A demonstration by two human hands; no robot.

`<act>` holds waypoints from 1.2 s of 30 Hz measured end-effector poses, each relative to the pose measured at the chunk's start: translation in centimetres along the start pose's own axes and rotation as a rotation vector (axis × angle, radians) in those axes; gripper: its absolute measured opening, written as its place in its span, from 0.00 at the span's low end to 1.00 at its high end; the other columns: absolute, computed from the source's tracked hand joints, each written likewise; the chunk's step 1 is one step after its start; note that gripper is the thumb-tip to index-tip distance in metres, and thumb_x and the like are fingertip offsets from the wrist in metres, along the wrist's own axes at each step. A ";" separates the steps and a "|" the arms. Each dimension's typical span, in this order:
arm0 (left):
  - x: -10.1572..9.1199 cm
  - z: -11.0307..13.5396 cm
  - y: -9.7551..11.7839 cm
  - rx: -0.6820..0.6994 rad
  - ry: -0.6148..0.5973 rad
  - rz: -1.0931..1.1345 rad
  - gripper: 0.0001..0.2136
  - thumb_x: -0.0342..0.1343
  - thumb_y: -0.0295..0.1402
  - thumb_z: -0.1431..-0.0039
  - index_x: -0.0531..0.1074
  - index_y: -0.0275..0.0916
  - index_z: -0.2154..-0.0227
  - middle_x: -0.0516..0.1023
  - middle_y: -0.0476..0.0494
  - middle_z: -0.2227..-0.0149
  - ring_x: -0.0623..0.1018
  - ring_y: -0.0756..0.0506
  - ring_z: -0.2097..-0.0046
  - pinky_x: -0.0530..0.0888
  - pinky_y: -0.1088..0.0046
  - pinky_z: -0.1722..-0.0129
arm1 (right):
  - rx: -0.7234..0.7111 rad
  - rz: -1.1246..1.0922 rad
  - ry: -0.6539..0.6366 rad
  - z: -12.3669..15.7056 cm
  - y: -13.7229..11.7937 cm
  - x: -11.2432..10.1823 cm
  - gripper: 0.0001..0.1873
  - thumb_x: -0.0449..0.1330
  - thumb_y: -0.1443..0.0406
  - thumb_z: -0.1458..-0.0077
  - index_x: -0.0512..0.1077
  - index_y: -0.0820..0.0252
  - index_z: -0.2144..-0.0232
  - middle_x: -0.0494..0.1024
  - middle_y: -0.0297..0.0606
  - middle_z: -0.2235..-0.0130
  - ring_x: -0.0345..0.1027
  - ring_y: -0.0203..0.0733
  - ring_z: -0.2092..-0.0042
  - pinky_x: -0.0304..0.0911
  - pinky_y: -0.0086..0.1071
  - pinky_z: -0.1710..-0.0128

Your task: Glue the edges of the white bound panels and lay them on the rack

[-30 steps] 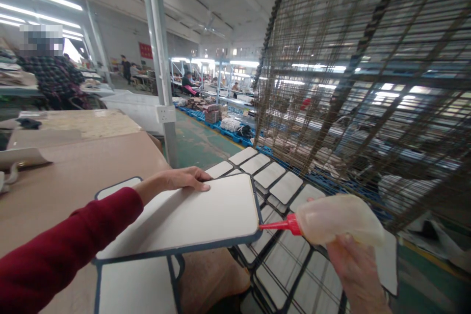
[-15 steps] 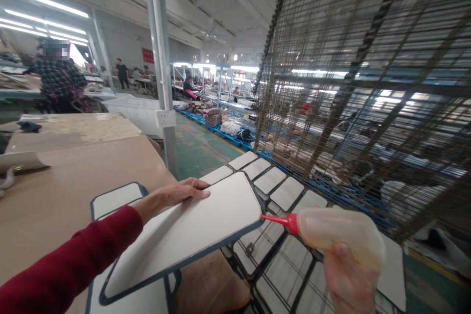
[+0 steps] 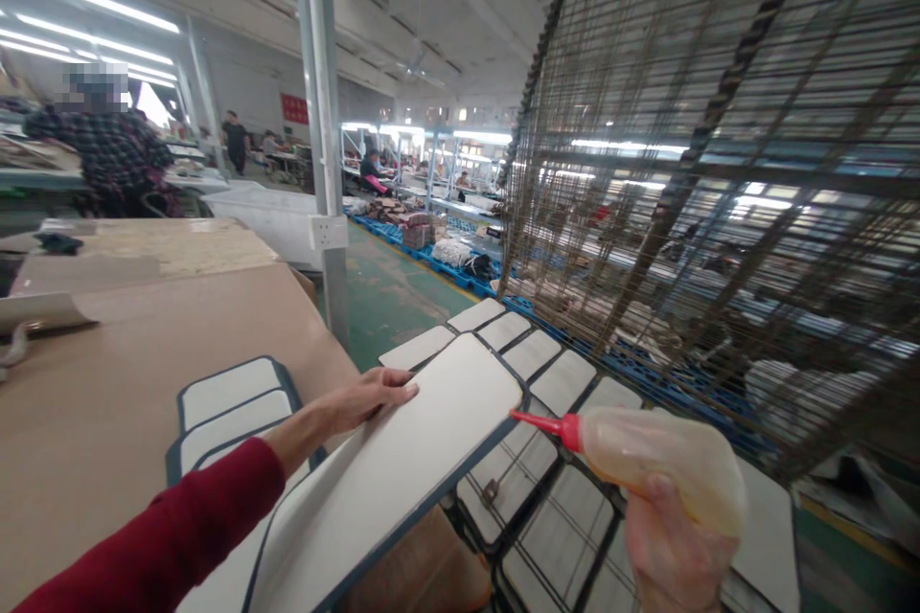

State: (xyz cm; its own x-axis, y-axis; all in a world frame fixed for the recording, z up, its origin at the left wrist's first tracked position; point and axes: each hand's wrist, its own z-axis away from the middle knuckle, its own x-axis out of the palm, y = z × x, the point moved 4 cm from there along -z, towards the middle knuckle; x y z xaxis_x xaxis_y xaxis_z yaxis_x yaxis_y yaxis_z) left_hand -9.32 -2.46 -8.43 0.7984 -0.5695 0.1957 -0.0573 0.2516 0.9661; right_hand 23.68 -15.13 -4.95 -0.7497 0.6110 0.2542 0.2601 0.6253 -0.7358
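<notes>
My left hand pinches the upper left edge of a white panel with a dark blue border, thumb on top and fingers underneath. The panel is held tilted in the air above the rack. In my right hand is a translucent squeeze bottle, lying nearly sideways, with yellowish liquid inside. Its red nozzle points left, and the tip is at the panel's right corner edge. Whether the tip touches the border cannot be made out.
Similar bordered panels lie overlapped on the tan-covered table at left. Several white panels rest on a wire rack below. Raised wire mesh shelves tower at right. A metal post stands ahead; people are farther back.
The held panel has turned, its near end swinging right and uncovering more of the panels on the table. The nozzle now sits lower along the corner edge. Both hands keep their holds.
</notes>
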 end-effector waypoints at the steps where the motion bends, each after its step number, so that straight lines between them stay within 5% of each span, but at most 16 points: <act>1: 0.0 0.0 -0.1 0.001 0.009 0.008 0.22 0.67 0.43 0.55 0.77 0.33 0.61 0.82 0.39 0.65 0.80 0.46 0.68 0.75 0.76 0.67 | 0.003 -0.005 0.017 0.0 0.0 0.1 0.28 0.64 0.57 0.50 0.66 0.60 0.49 0.72 0.49 0.52 0.69 0.55 0.51 0.68 0.50 0.54; 8: -0.4 0.3 -1.0 0.010 0.027 0.027 0.22 0.66 0.45 0.53 0.77 0.33 0.59 0.82 0.38 0.64 0.80 0.46 0.67 0.75 0.75 0.67 | 0.054 -0.087 0.079 0.4 0.1 1.2 0.22 0.68 0.59 0.56 0.70 0.60 0.58 0.75 0.44 0.60 0.71 0.51 0.57 0.69 0.47 0.55; 16: -0.9 0.3 -1.6 -0.009 0.069 0.034 0.23 0.65 0.47 0.52 0.77 0.32 0.61 0.82 0.38 0.66 0.80 0.46 0.68 0.74 0.75 0.68 | 0.081 -0.035 0.090 1.1 0.3 1.9 0.21 0.71 0.60 0.60 0.72 0.63 0.63 0.75 0.39 0.69 0.70 0.42 0.66 0.69 0.32 0.65; 22: -0.9 0.1 -1.5 -0.020 0.095 0.071 0.24 0.68 0.49 0.59 0.77 0.32 0.66 0.82 0.40 0.70 0.79 0.47 0.71 0.74 0.75 0.70 | 0.105 -0.204 0.023 1.4 -0.5 3.2 0.19 0.70 0.60 0.58 0.72 0.59 0.63 0.76 0.38 0.63 0.71 0.43 0.61 0.70 0.35 0.60; 27: -0.3 0.3 -0.6 -0.038 0.150 0.095 0.23 0.70 0.48 0.62 0.76 0.32 0.71 0.81 0.41 0.73 0.78 0.47 0.73 0.73 0.76 0.72 | -0.022 0.005 -0.042 1.4 0.4 2.5 0.22 0.67 0.55 0.55 0.71 0.61 0.60 0.76 0.44 0.63 0.71 0.53 0.58 0.69 0.48 0.58; 36: -0.3 -0.1 -0.2 -0.058 0.200 0.092 0.25 0.71 0.49 0.67 0.75 0.32 0.73 0.81 0.41 0.72 0.78 0.46 0.73 0.72 0.73 0.73 | -0.037 0.019 -0.095 1.7 0.9 1.9 0.28 0.67 0.54 0.53 0.69 0.61 0.53 0.76 0.47 0.61 0.72 0.55 0.56 0.70 0.48 0.58</act>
State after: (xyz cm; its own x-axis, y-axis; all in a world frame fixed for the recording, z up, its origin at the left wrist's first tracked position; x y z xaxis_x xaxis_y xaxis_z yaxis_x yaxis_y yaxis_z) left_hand -9.47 -2.22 -8.73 0.8947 -0.3769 0.2398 -0.1055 0.3434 0.9332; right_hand 21.43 -14.27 -6.22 -0.7979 0.5757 0.1784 0.2964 0.6325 -0.7156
